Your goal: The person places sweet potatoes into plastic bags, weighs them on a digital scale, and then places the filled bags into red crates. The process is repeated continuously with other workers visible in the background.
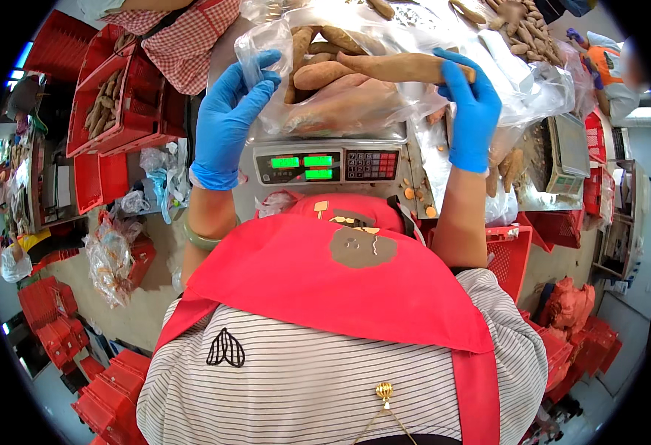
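Observation:
A clear plastic bag (318, 115) full of sweet potatoes (318, 74) rests on a digital scale (273, 169) with lit green displays. My left hand (232, 111), in a blue glove, pinches the bag's open edge at its left side. My right hand (470, 111), also blue-gloved, grips the right end of a long tan sweet potato (396, 67), which lies horizontally across the top of the bag's contents. More loose sweet potatoes (513, 167) lie right of the scale beside crumpled plastic and small cut pieces (431, 211).
Red crates (95, 174) stack at left, one holding sweet potatoes. A pile of sweet potatoes (525, 33) sits at back right, near another scale (570, 159). Other workers stand at the upper left (181, 52) and right (611, 89). More red crates surround me below.

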A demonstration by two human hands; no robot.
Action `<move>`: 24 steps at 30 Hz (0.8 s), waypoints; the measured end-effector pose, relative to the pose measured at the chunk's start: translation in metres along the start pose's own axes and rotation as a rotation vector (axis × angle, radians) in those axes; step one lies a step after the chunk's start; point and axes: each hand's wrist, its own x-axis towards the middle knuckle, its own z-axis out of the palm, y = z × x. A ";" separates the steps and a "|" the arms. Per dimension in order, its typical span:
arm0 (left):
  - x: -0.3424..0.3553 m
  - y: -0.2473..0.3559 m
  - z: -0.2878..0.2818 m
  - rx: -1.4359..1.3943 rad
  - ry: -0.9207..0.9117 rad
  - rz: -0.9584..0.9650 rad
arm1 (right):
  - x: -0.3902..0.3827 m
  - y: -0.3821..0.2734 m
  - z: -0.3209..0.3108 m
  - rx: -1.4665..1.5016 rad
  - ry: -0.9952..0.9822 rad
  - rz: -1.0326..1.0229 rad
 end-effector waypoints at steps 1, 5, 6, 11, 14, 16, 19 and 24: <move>-0.002 -0.001 -0.001 0.007 0.014 0.017 | -0.002 0.002 -0.002 0.105 0.068 0.044; -0.009 0.002 -0.006 0.045 0.027 0.031 | 0.002 0.019 -0.034 0.199 0.169 0.010; -0.010 0.001 -0.007 0.066 0.023 0.032 | 0.005 0.023 -0.051 0.516 0.317 0.116; -0.012 0.003 -0.004 0.042 0.063 -0.013 | 0.004 0.061 -0.098 0.910 0.508 0.232; -0.010 -0.005 -0.006 0.031 0.066 0.011 | 0.003 0.089 -0.110 0.528 0.645 0.323; -0.011 0.000 -0.003 0.018 0.073 -0.028 | 0.004 0.085 -0.100 0.410 0.732 0.435; -0.009 -0.001 0.000 0.022 0.049 -0.019 | 0.017 0.092 -0.109 0.454 0.702 0.372; -0.010 0.001 -0.002 0.029 0.058 -0.007 | 0.035 0.077 -0.106 0.542 0.563 0.237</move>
